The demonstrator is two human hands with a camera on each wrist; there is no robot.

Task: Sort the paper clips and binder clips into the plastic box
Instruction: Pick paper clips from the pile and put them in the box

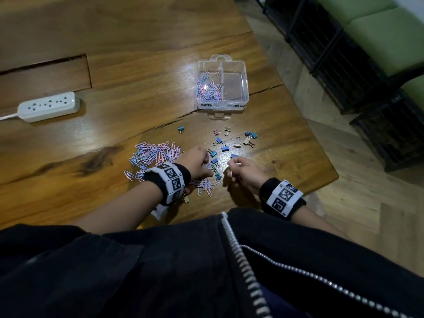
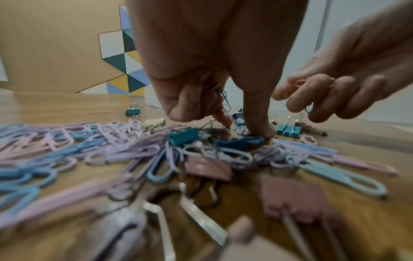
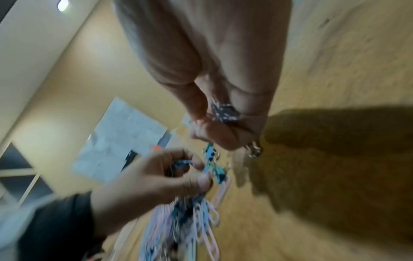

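Pastel paper clips [image 1: 156,153], blue binder clips [image 1: 225,148]

Pastel pink-and-blue paper clips [image 1: 156,152], clear plastic box [image 1: 243,72]

The wooden tabletop [image 1: 128,72] carries a clear plastic box [image 1: 243,83], a white power strip [image 1: 48,106] far to its left, a heap of pastel paper clips [image 1: 154,154], and loose binder clips [image 1: 225,148] scattered between the heap and the box
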